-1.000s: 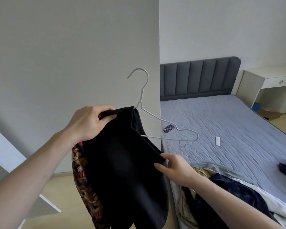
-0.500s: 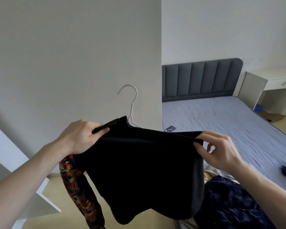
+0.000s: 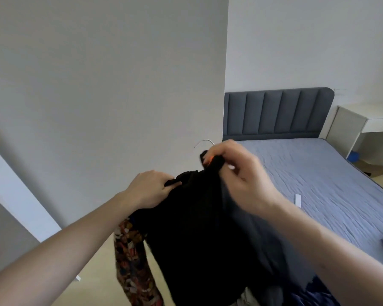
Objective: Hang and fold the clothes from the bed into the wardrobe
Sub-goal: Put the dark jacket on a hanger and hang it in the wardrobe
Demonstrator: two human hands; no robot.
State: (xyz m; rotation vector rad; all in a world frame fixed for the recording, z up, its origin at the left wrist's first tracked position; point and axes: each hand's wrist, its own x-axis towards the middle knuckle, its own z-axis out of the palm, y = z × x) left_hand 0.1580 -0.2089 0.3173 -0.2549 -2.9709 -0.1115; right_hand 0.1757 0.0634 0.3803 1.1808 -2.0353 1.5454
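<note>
Both hands, left [image 3: 152, 188] and right [image 3: 241, 173], pinch black garment [image 3: 199, 235] top edge; garment hangs lengthwise down.

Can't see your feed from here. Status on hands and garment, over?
Left hand grips black garment edge. Right hand pinches its top by the hanger hook. Hanger mostly hidden. Nothing in the way.

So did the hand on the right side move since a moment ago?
Yes. The right hand went up and leftward, from down near the clothes pile to the top of the black garment, now level with the headboard's bottom edge.
</note>
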